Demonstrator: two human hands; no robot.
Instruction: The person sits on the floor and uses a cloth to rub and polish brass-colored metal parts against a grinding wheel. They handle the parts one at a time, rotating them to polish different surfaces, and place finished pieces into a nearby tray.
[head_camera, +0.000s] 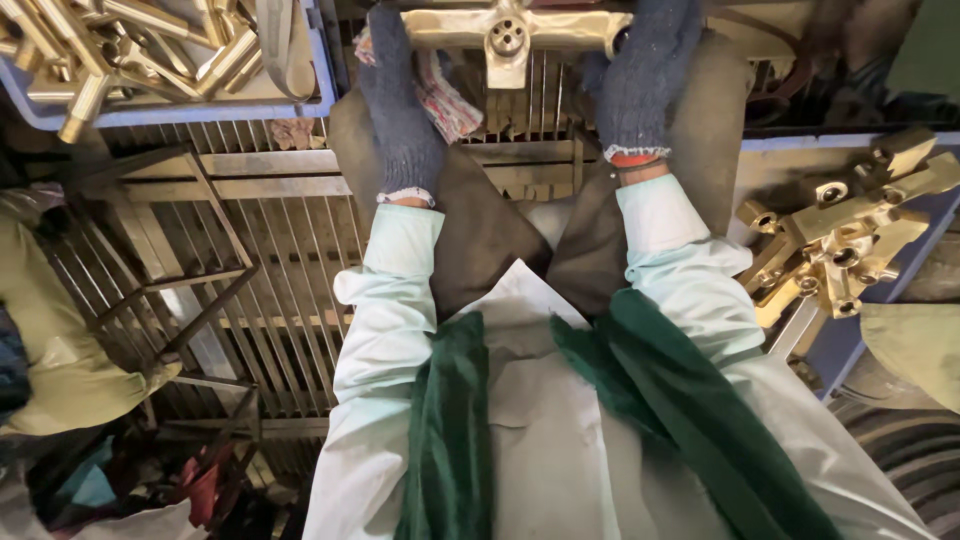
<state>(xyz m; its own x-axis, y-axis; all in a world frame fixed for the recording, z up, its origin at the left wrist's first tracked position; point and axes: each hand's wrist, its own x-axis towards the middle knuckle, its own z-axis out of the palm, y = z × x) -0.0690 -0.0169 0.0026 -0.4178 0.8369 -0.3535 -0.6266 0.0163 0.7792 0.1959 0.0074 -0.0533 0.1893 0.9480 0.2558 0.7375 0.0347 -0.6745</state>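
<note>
Brass fitting (508, 32) gripped between both hands' fingers (388, 40).

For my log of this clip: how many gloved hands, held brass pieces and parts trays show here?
Gloved hands: 2, left hand and right hand
Held brass faucet body: 1
Trays of brass parts: 2, blue tray and right tray
Total: 5

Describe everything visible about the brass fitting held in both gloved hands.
The brass fitting is a pale gold, cast-looking cross-shaped faucet body: a horizontal bar with a round central port showing small holes and a short stub pointing down. It lies level at the top of the frame above a metal grate. The left hand and the right hand, both in dark knit gloves, grip its two ends. A red-and-white rag hangs beneath its left side.
</note>
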